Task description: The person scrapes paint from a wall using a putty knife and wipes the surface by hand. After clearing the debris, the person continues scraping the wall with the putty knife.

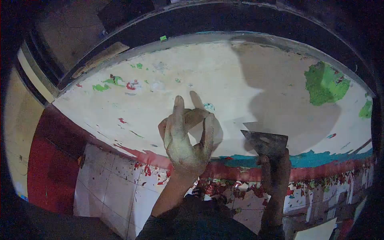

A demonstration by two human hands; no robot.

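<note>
My right hand [274,162] grips a scraper [265,141] with a flat, wide metal blade turned up toward the cream wall [224,72]. The blade overlaps the wall's lower part, and its shadow falls just above it. To the left, my left hand [186,138] is raised before the wall, one finger stretched upward. Its thumb and index finger curl together into a ring; I cannot tell what, if anything, is pinched there. A small white and green speckled spot [209,107] shows right at those fingertips.
Green paint patches [326,84] mark the wall's right side, smaller ones the left. A teal strip [316,159] and a red band [240,171] run along its bottom. Red and white paint flakes [216,188] litter the tiled floor [112,188]. A dark red panel [56,156] stands left.
</note>
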